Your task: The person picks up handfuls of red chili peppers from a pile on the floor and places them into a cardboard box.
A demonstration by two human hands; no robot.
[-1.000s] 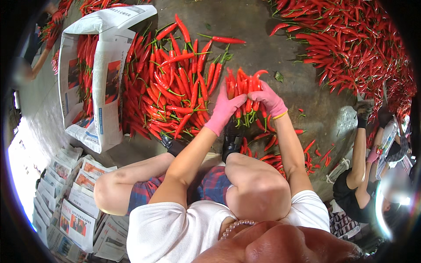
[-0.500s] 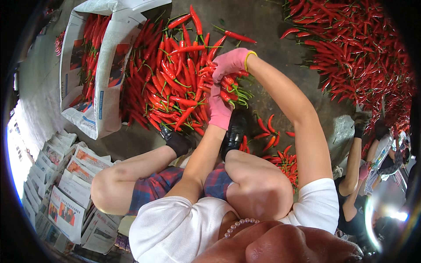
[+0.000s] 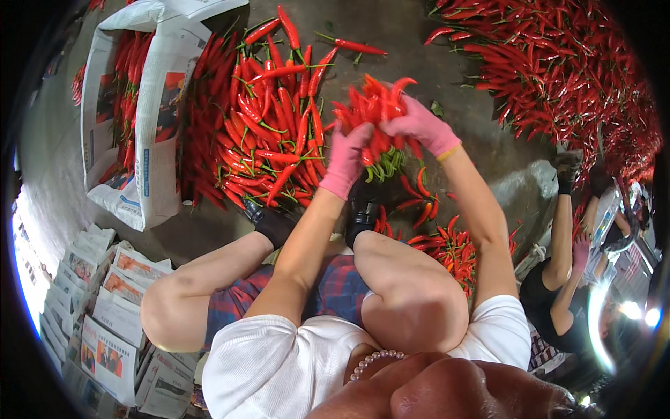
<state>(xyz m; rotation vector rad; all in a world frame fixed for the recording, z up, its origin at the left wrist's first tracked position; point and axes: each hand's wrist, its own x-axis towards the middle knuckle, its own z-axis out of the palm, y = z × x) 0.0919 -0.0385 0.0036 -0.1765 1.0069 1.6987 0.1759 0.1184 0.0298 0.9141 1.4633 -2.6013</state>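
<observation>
A bunch of red chili peppers is gathered between my two pink-gloved hands, green stems pointing down toward me. My left hand closes round the bunch from the left. On its other side my right hand grips the peppers, thumb toward the middle; motion smears the pods a little. Just left of my hands spreads a heap of red chili peppers on the floor. Beyond it stands a box lined with newspaper, holding chili peppers laid lengthwise.
A large chili pile covers the far right. Smaller chilies lie by my right leg, and one loose chili lies beyond my hands. Stacked newspapers are at lower left. Another person's arm reaches in at right.
Both hands have lifted the bunch away from the heap, to the right. My right hand has moved from the bunch's far side to its right side.
</observation>
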